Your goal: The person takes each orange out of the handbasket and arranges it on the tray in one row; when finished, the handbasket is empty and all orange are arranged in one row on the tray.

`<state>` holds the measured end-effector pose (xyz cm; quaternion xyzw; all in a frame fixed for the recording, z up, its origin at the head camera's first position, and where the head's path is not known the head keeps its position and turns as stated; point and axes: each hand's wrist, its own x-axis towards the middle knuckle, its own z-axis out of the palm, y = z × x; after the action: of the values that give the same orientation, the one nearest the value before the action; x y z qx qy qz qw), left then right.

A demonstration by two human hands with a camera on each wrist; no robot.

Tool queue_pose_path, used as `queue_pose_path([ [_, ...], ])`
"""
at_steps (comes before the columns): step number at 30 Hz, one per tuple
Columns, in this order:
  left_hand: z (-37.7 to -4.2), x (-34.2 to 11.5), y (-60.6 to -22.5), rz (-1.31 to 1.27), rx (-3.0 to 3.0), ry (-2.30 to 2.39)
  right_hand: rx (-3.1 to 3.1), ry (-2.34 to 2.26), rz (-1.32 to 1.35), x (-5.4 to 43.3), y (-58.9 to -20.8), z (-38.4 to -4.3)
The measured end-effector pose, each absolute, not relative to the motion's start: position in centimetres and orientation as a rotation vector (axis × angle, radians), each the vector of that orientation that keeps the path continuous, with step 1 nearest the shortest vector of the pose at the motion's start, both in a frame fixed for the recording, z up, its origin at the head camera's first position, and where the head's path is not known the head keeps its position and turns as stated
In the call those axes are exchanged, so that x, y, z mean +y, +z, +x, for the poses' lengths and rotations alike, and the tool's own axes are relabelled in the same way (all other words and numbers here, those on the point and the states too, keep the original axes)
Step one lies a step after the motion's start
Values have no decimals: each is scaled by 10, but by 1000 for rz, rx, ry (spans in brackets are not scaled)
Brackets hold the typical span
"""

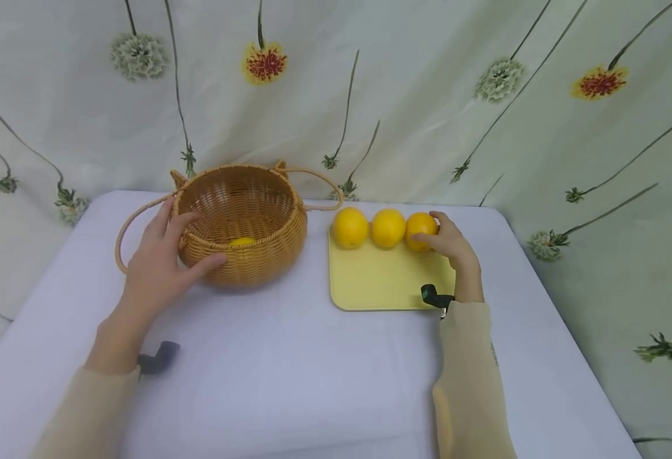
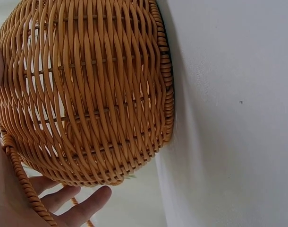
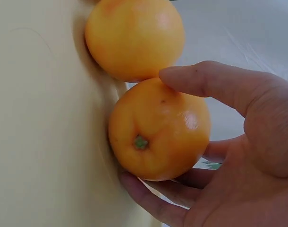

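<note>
A round wicker basket (image 1: 255, 264) stands at the back left, with a bit of a yellow fruit (image 1: 242, 241) showing inside. My left hand (image 1: 160, 268) rests on its left side, fingers near the rim and thumb spread along the front wall. In the left wrist view, a basket handle (image 2: 25, 177) crosses in front of that hand, whose fingers look loosely extended. My right hand (image 1: 447, 241) holds the rightmost orange (image 3: 158, 130) on a yellow tray (image 1: 390, 280), thumb on one side and fingers curved round the other. The middle orange (image 1: 388, 227) lies right beside it.
Another orange (image 1: 350, 227) completes the row along the tray's back edge. The basket's right handle (image 1: 336, 191) sticks out toward the tray. A white cloth (image 1: 290, 382) covers the table, and a flower-patterned curtain (image 1: 416, 95) hangs behind.
</note>
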<state>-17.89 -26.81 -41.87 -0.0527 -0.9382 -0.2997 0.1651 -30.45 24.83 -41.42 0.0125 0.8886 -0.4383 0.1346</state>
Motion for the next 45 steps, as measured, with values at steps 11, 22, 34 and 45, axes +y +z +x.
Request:
queue_pose_path([
  [11,-183,-267,-410,-148,-2674,-825,2609,-1339,142,255,-400,-306],
  [22,-187,-272,-406,-134,-2662,-846,2681,-1313,179,246,-390,-318],
  [34,-182,-271,-414,-140,-2677,-853,2891,-1435,256,237,-395,-310],
  [45,-180,-266,-417,-145,-2692,-869,3043,-1537,140,210,-385,-302],
])
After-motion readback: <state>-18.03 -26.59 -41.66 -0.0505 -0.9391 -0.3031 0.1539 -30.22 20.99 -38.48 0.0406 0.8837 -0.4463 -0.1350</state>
